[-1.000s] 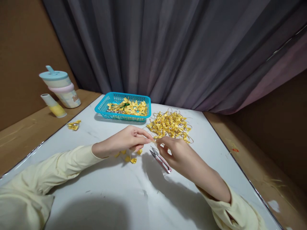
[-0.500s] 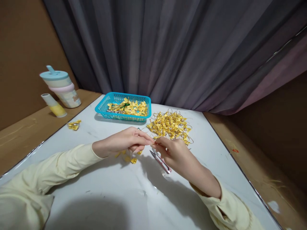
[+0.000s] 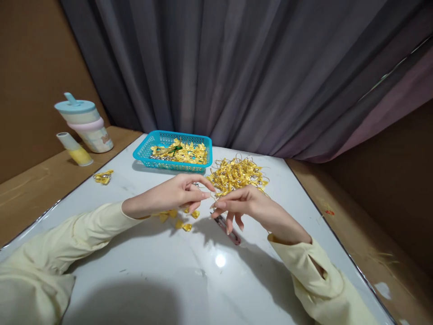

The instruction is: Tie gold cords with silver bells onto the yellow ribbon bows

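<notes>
Over the middle of the white table, my left hand pinches a thin cord, its thumb and forefinger closed near the fingertips of my right hand. My right hand also pinches the thin cord, with its lower fingers spread. A pair of small pink-handled snips lies partly hidden beneath my right hand. Several loose yellow bows rest under my left hand. Just beyond my right hand is a heap of yellow bows with cord loops and silvery pieces.
A blue basket at the back holds more yellow bows. One small yellow bundle lies on the left. Beyond the table's left edge stand a lidded cup and a yellow-wound spool. A grey curtain hangs behind.
My hands have opened up slightly and drawn a little apart at the fingertips. The lower fingers of my right hand have spread. More of the loose bows show.
</notes>
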`<state>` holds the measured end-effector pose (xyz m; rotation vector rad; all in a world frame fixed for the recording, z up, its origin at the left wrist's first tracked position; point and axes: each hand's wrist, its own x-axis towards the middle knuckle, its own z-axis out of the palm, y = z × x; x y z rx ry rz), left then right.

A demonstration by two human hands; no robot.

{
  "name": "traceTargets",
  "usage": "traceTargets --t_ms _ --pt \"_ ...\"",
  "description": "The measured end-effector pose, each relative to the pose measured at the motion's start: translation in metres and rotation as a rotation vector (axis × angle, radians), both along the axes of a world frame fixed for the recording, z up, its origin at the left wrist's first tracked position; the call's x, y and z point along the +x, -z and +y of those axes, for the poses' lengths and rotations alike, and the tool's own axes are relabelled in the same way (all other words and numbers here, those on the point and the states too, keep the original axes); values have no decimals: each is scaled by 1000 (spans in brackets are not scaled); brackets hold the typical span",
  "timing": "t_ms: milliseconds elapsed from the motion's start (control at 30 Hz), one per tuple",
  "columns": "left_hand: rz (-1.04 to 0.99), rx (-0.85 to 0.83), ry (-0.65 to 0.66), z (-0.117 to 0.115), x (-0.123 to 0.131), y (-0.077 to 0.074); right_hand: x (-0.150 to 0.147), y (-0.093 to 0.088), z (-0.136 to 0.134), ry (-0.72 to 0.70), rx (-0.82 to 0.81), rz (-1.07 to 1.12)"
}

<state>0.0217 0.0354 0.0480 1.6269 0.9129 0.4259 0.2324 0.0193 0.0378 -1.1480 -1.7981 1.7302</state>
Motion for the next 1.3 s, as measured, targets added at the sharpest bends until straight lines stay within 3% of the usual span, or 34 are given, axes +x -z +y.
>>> traceTargets --t_ms 200,400,833,1300 --pt "-4 17 30 -1 -2 -3 6 7 8 -31 -211 192" --pt "0 13 30 -2 -2 -6 7 21 15 -68 -319 278" --pt "-15 6 29 -3 -3 -7 7 22 14 -134 -319 295" --pt "-30 13 21 -4 -2 -6 -3 25 12 -89 -387 303"
